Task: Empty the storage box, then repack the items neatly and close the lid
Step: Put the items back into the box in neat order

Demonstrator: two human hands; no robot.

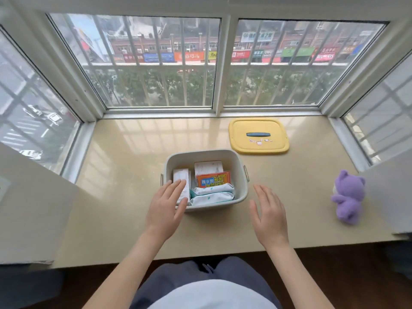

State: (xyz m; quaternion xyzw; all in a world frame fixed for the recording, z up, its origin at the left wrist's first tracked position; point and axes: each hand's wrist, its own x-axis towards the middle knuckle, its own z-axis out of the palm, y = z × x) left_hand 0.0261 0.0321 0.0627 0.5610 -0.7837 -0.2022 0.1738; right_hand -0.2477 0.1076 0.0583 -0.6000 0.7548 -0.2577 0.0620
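A pale grey storage box [238,166] stands open on the beige sill, packed with items. Inside are two white-green wipe packs [211,195] at the front, a red-yellow packet [213,179] behind them, a white carton [208,167] at the back and a white box [181,179] on the left. Its yellow lid [258,136], with a dark handle, lies flat behind the box to the right. My left hand [166,206] hovers open over the box's front left corner. Empty, with fingers spread, my right hand [268,216] is just right of the box.
A purple plush toy [349,197] stands at the sill's right end. Barred windows [160,61] close off the back and both sides. White wall panels flank the sill left and right. The sill's front edge [200,258] runs just above my lap.
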